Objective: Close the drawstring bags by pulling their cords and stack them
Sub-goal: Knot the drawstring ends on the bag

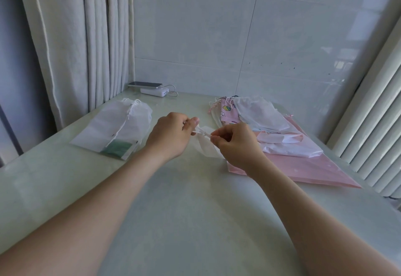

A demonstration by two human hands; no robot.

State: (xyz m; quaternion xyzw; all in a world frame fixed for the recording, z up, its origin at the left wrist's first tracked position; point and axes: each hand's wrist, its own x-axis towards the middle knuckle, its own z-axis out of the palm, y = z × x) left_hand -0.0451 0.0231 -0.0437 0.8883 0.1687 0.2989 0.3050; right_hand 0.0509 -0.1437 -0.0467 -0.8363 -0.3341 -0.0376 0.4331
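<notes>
1. Head view: a pale green glossy tabletop (pixel 184 206) stands in a corner of white wall tiles (pixel 217 37). Cream curtains (pixel 86 37) hang at nine o'clock and a white ribbed radiator (pixel 373 123) stands at three.
2. At the middle, a small white fabric drawstring bag (pixel 206 146) is held just above the table.
3. The left hand (pixel 169 136) pinches the bag's white cord (pixel 200 133) between thumb and forefinger. The right hand (pixel 236 145) pinches the cord's other side, fingers curled.
4. At ten o'clock from the hands lie flat translucent white drawstring bags (pixel 112 128), one showing a green patch.
5. At two o'clock is a loose heap of pink and white drawstring bags (pixel 303 167).
6. At twelve o'clock, by the wall, a smartphone (pixel 145 84) rests on a white power bank (pixel 154 91).
</notes>
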